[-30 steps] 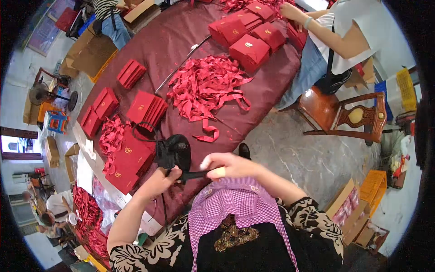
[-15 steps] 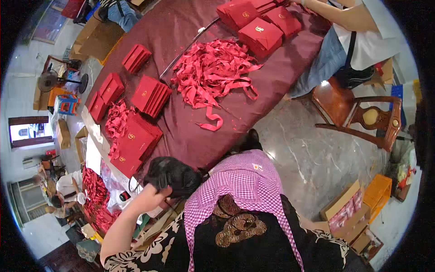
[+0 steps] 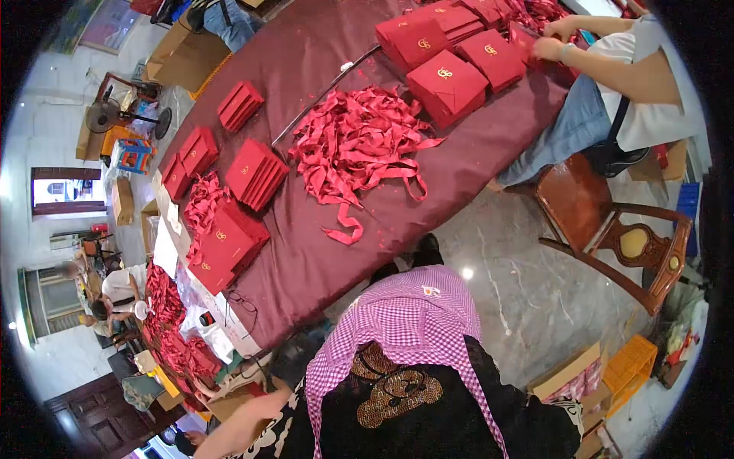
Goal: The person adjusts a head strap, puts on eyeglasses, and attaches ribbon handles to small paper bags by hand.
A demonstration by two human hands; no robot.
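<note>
L + R hands sitting out of frame, can't tell grip; L forearm (image 3: 248, 422) showing at btm edge. Red bags (image 3: 233, 245) sitting stacked on desk (image 3: 329, 264), prob. made up; ribbons (image 3: 359, 141) lying loose, apparently unused. Done/left qty remaining unclear.

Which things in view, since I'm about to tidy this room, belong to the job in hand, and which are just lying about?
Seemingly part of the job:
- red bags with gold emblems, stacked on the table
- heap of red ribbons beside them

Probably just lying about:
- wooden chair
- fan
- orange crate
</note>
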